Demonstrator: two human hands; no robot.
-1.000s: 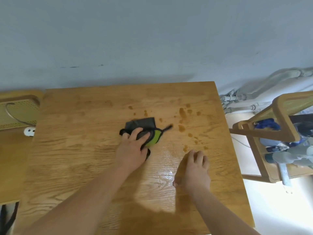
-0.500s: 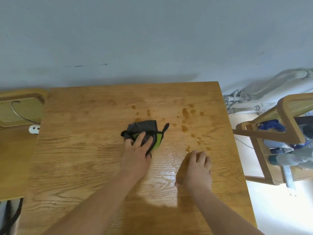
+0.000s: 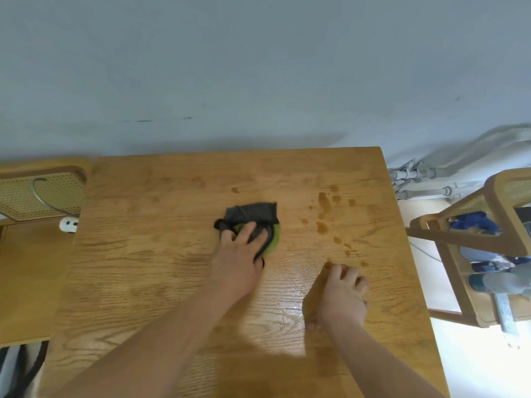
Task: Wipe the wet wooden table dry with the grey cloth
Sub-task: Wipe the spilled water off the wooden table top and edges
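The wooden table (image 3: 143, 268) fills the middle of the view. My left hand (image 3: 238, 262) presses down on the grey cloth (image 3: 253, 214), which has a green patch and a black edge and lies near the table's centre. Dark water drops (image 3: 323, 202) dot the wood to the right of the cloth, and a shiny wet film (image 3: 290, 285) lies between my hands. My right hand (image 3: 339, 297) rests flat on the table with its fingers slightly curled, holding nothing.
A wooden chair with a cane seat (image 3: 37, 196) stands at the left, with a white plug (image 3: 69, 224) beside it. At the right a wooden shelf (image 3: 488, 245) holds blue items. Grey pipes (image 3: 416, 182) run along the wall.
My left hand has slid the cloth slightly away from me and bunched it; its black strap no longer sticks out to the right. My right hand has stayed put.
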